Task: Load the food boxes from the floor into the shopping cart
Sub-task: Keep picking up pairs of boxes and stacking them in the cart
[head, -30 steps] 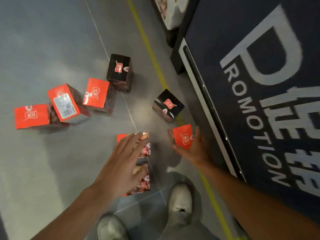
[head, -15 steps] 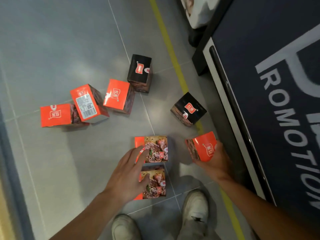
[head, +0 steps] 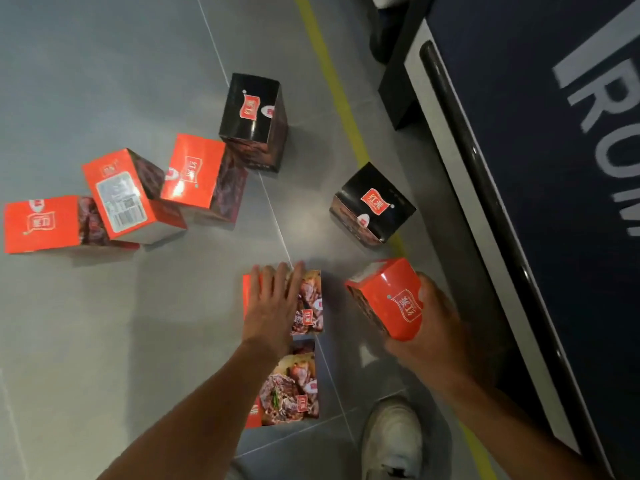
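Eight food boxes in view, all low on the grey tiled floor (head: 104, 341); no cart basket clearly shown, only a dark panel with white lettering (head: 554, 168) along the 3 o'clock side.

Left hand (head: 272, 306): fingers straight and together, lying flat on top of the near box (head: 310, 303), fingertips pointing to 12 o'clock and reaching its far edge. No curl round the box seen, so resting rather than gripping. That box lies on its side, picture face up, long axis roughly 12 to 6. A second picture-face box (head: 291, 386) lies just behind it at 6 o'clock, edge to edge as far as I can tell, partly under the left forearm.

Right hand (head: 436, 323): wrapped round a red box (head: 391, 299), thumb on its upper face, box tilted and seemingly raised off the floor. Cannot tell if any corner touches.

Remaining boxes: a black one (head: 372, 202) at 12 o'clock of the right hand, nearer to it than to the left; a taller black one (head: 254, 119) further out at 12; three red ones (head: 201, 174) (head: 121, 192) (head: 41, 223) fanned out toward 10 o'clock, nearer the left hand.

Judgement: the left hand needs its fingers hooked over the far edge of the near box before a lift.
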